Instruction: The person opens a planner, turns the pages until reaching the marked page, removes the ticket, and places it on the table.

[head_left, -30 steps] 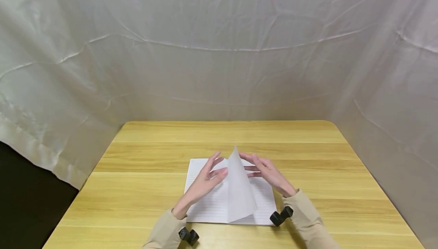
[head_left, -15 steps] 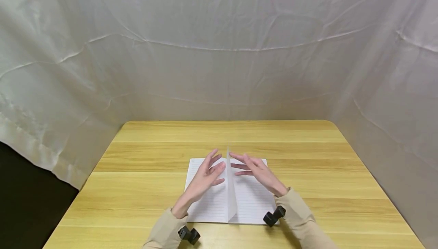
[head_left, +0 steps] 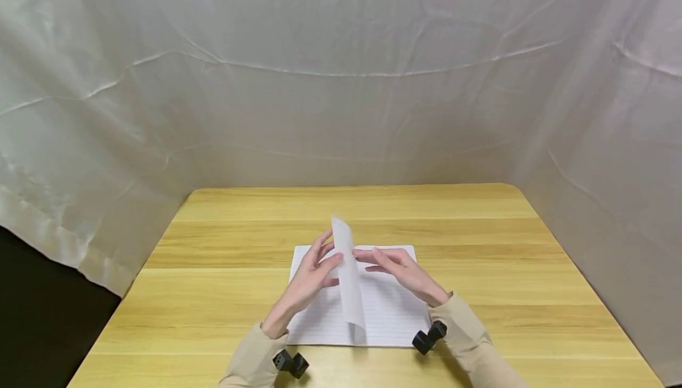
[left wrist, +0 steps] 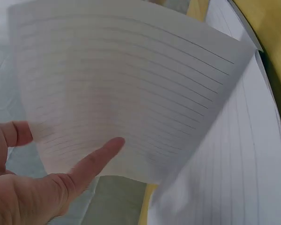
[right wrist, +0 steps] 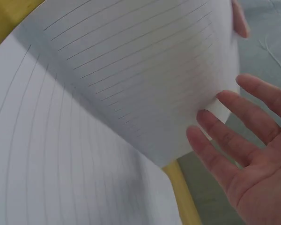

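Hanging beyond the left, far and right edges of the wood-grain surface [head_left: 213, 246], pale cloth [head_left: 341, 115] borders it, with a dark patch [head_left: 42, 317] below its hem on the left. Next comes a beige left sleeve [head_left: 256, 355] with a small black device [head_left: 290, 364] at the cuff, then the left hand [head_left: 303, 284], fingers parted, its thumb lying against one face of a raised page [head_left: 348, 275] and its index finger at the page's outer edge. That lined page bows leftward above an open ruled notebook [head_left: 391, 305], which lies flat midway between the surface's left and right edges, well in from the far edge. To the right, the right hand [head_left: 407, 269] has its fingers spread, tips at the page's other face, though whether all of them touch is unclear; a second black device [head_left: 430, 337] sits by the beige right sleeve [head_left: 471, 334].
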